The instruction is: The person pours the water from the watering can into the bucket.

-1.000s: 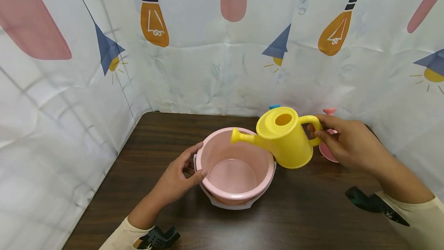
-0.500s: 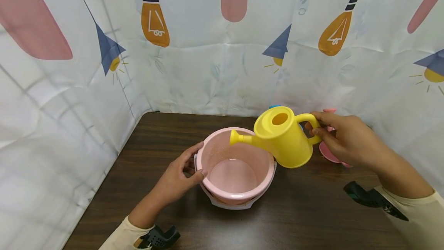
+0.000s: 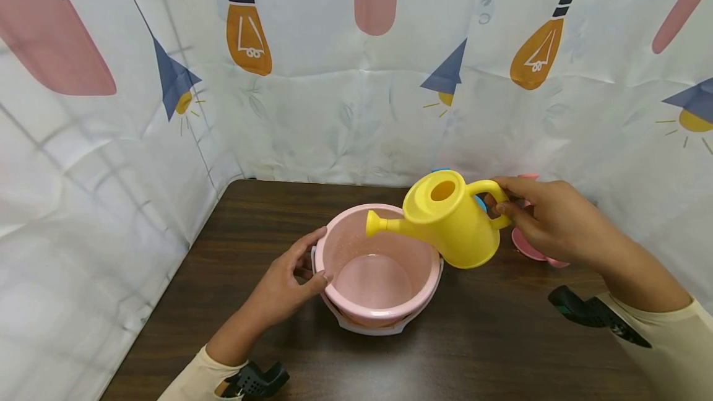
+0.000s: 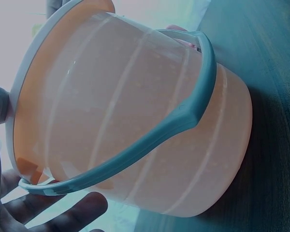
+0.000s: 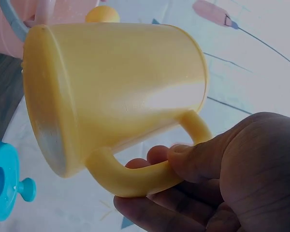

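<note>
A pink bucket (image 3: pixel 384 313) stands upright on the table, its inner floor visible. My left hand (image 3: pixel 285 282) grips its left rim, thumb on the near side and fingers spread along the outside. In the left wrist view the bucket's handle (image 4: pixel 150 137) hangs down across the wall. My right hand (image 3: pixel 562 224) holds a yellow watering can (image 3: pixel 459 228), fingers curled round its loop handle (image 5: pixel 135 180). The can is raised and tilted to the left, its spout (image 3: pixel 384 224) over the bucket's opening. No water shows leaving the spout.
Behind the right hand, a pink object (image 3: pixel 528 246) stands on the dark wooden table (image 3: pixel 267 209). A blue watering can (image 5: pixel 5 179) shows in the right wrist view, mostly hidden by the yellow one from the head. A printed white curtain (image 3: pixel 334 122) surrounds the table's back and left.
The yellow watering can has shifted slightly left with my right hand and tipped a little more toward the bucket. My left hand and the bucket have stayed in place.
</note>
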Demonstrator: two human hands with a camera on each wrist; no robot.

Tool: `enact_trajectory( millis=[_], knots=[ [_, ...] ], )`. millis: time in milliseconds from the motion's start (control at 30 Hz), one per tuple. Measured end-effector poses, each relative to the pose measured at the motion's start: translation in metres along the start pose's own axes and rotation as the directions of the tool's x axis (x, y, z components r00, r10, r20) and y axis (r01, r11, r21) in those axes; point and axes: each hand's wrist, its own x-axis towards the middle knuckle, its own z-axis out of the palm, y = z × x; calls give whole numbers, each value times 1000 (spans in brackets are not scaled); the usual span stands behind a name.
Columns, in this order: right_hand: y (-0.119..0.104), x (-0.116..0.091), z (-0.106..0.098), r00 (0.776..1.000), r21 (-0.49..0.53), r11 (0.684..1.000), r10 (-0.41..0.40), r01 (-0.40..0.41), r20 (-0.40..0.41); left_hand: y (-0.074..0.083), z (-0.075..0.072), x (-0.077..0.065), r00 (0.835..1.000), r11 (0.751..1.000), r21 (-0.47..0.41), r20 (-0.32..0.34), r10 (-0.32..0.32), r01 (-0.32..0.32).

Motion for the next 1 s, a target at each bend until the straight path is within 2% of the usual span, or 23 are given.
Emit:
enact_trajectory(
  millis=[200,1000],
  knots=[
    [-2,1,-1,1000,-1,1000,-9,9,-9,1,0,0,1000,1000,6,3,-11,11],
    [-9,6,-3,1000,-51,999,-1,1,1,-1,1,-1,1000,1000,-17,-7,23,-23]
  ],
)
